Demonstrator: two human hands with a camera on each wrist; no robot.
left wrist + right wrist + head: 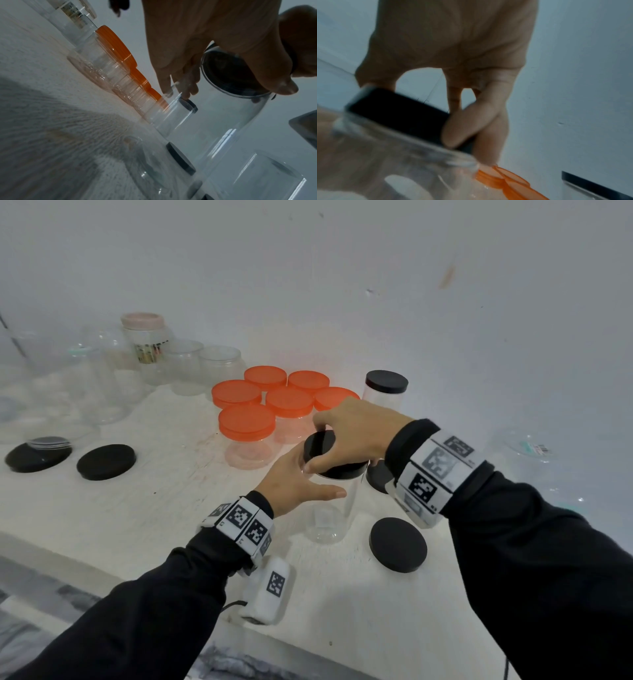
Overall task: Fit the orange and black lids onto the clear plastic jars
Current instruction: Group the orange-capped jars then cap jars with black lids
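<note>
Two hands work one jar [327, 508] near the front middle of the white table [144, 508], and each has its own job. The left hand [294, 484] wraps the clear wall just under the rim, thumb lying across the near side, so its grip is clenched around the jar to keep it from spinning or sliding. The right hand [352, 429] comes down from above, its grip clasping the edge of the black lid [330, 455], thumb on the near rim and fingers over the far rim; that spread hold suits twisting. The right wrist view shows the lid sitting on the jar's mouth, though motion blur hides whether it is fully seated, so I judge the lid is being turned or pressed home. Behind the hands, six jars with orange lids [246, 419] stand bunched together, and a tall jar with a black lid [386, 381] stands at their right, looking finished and parked clear of the working spot. Spare black lids lie flat within reach: one [397, 544] just right of the held jar, another [106, 462] to the left. Uncapped clear jars [185, 364] wait at the far left by the wall.
</note>
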